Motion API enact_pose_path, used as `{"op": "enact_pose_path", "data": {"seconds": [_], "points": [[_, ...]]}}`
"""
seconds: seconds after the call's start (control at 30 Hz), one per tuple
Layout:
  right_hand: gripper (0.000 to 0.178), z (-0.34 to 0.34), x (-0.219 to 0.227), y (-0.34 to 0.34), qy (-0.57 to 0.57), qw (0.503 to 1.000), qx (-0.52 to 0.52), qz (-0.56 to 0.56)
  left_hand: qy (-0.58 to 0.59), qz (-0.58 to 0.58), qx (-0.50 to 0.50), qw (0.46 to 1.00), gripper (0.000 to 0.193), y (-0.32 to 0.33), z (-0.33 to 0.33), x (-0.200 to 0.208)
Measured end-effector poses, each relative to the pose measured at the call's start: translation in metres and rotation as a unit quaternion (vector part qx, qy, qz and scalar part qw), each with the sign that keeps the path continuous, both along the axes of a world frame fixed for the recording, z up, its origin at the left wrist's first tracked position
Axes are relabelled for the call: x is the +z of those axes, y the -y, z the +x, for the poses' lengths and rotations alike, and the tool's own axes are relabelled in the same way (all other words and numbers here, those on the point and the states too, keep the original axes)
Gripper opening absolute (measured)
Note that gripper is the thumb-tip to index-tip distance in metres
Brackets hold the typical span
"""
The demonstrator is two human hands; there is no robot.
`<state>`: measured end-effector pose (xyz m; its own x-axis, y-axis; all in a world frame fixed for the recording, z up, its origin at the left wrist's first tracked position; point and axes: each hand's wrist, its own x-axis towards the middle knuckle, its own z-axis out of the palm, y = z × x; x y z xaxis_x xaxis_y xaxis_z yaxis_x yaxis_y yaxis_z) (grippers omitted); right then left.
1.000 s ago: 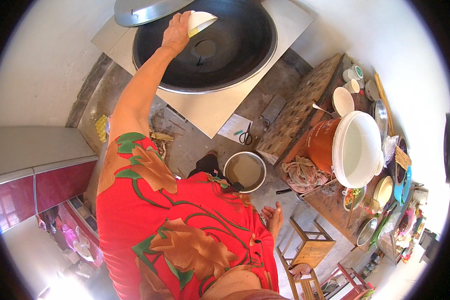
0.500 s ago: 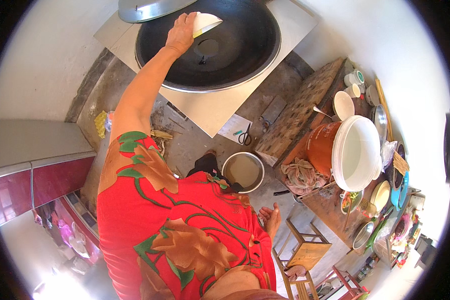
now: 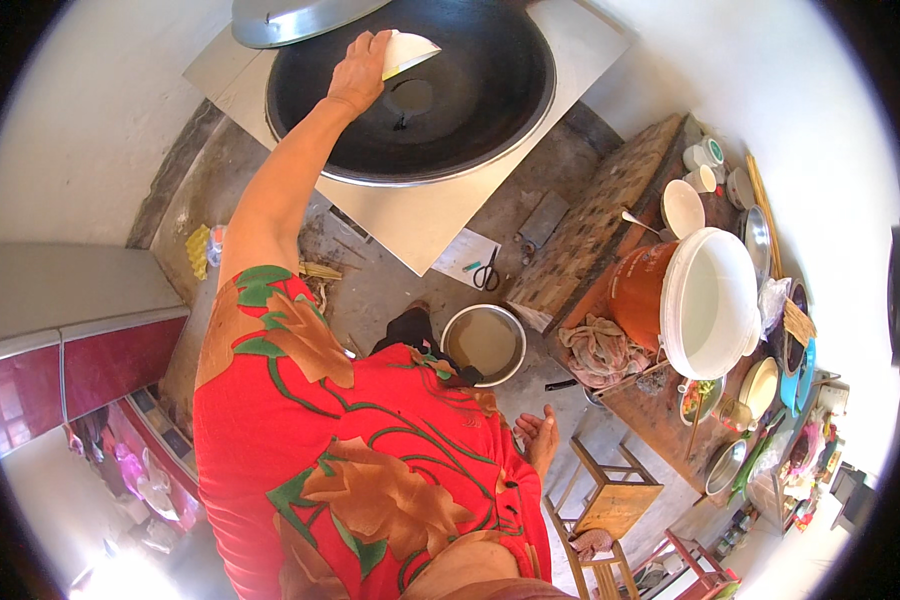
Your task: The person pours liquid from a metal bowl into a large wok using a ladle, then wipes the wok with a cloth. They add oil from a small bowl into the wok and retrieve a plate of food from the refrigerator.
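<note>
the left hand (image 3: 358, 76) grips a white bowl (image 3: 410, 52), fingers wrapped over its back; the right hand (image 3: 538, 438) hangs beside the hip, fingers loosely curled and seemingly empty. the bowl is tipped, its opening turned down toward the black wok (image 3: 495, 95). to handle it well, i'd keep the grip firm, the wrist steady and the tilt gradual — low enough to limit splashing. whether its rim touches the wok, i cannot tell.

the bowl lies just to the right of the left hand's fingers, near a small pool of liquid (image 3: 410, 97) at the wok's bottom, and well apart from the right hand. a metal lid (image 3: 295, 22) sits beyond the left arm — near the wok's rim. farther out, a metal basin (image 3: 520, 364) stands on the floor, and an orange bucket (image 3: 638, 288) stands to the right.
</note>
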<state>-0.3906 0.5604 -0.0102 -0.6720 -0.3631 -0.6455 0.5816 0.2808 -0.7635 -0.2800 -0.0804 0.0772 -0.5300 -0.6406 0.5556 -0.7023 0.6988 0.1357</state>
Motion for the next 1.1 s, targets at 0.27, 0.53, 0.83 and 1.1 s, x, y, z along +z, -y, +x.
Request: {"op": "enact_pose_path", "data": {"seconds": [0.27,0.53,0.83,1.1], "points": [[0.063,0.000,-0.011,-0.009,-0.003,1.000,0.009,-0.006,0.013,-0.026,-0.005,1.000,0.058,0.000,-0.001,-0.003],[0.062,-0.001,-0.015,-0.013,0.009,1.000,0.004,0.002,0.030,0.011,0.004,0.999,0.059,-0.006,-0.003,-0.001],[0.059,0.001,-0.007,-0.005,0.011,1.000,-0.011,-0.003,0.032,-0.012,0.000,0.999,0.061,-0.001,0.002,-0.007],[0.059,0.002,-0.007,-0.004,0.005,1.000,-0.010,-0.003,0.024,-0.010,0.009,1.000,0.058,0.002,0.009,-0.015]]}}
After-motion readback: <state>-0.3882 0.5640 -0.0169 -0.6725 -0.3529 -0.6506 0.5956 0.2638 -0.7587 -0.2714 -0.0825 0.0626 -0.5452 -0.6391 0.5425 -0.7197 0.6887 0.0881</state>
